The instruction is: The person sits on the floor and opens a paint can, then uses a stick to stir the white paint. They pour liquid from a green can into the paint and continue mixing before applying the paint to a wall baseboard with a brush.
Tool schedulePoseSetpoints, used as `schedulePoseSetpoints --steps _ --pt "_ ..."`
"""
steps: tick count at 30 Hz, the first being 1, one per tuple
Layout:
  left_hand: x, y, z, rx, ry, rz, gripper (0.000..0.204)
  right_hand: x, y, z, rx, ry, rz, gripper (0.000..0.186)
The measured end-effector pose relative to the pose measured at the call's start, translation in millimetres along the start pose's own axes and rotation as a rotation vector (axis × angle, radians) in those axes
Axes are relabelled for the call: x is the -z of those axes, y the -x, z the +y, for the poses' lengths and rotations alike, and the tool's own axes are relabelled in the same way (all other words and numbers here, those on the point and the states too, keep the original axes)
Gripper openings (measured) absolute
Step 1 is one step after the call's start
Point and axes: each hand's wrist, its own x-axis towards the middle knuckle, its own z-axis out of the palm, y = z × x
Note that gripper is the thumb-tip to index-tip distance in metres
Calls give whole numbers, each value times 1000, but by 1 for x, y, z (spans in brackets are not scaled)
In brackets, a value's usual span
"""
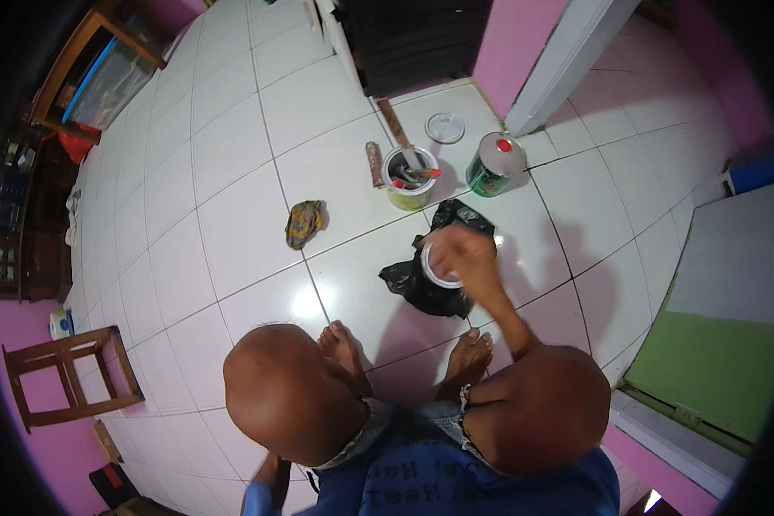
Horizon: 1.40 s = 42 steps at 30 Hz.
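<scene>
My right hand (460, 254) reaches over a round white-rimmed tub (430, 268) and covers most of its opening. Motion blurs its fingers, and whether they grip anything does not show. The tub stands on a crumpled black plastic bag (443, 303) spread on the tiles in front of my feet. Only a bit of my left arm (269, 480) shows beside my left knee; the left hand is out of sight. Beyond the bag, an open paint can (411, 199) holds brushes and a wide scraper-like tool (396, 125). Right of it stands a green metal can (492, 168) with a red cap.
A round lid (445, 128) lies behind the cans, and a speckled cylindrical piece (375, 163) leans by the paint can. A yellow-stained dark rag (304, 224) lies left. At the right is a partly green-painted door panel (705, 344); a wooden stool frame (73, 378) stands far left.
</scene>
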Motion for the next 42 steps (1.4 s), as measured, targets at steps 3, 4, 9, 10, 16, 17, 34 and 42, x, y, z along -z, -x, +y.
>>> schedulePoseSetpoints --steps 3,4,9,10,16,17,34,42 --pt "-8 49 -32 149 16 51 27 95 -30 -19 73 376 522 40" --pt "-8 63 -39 188 13 70 27 121 -42 -2 141 376 512 60" --pt "-35 89 -55 290 13 58 27 203 -87 73 210 545 286 118" --pt "-37 92 -55 302 8 59 27 201 -99 76 249 514 275 121" --pt "-48 97 -44 330 -40 66 26 150 -130 79 363 323 353 128" --pt "-51 95 -43 329 -44 60 26 147 -132 82 362 298 410 129" --pt "-64 120 -37 346 -44 14 26 189 -2 -27 152 636 3 105" --pt "-78 119 -39 292 -30 -45 26 158 58 -49 -157 788 -359 109"
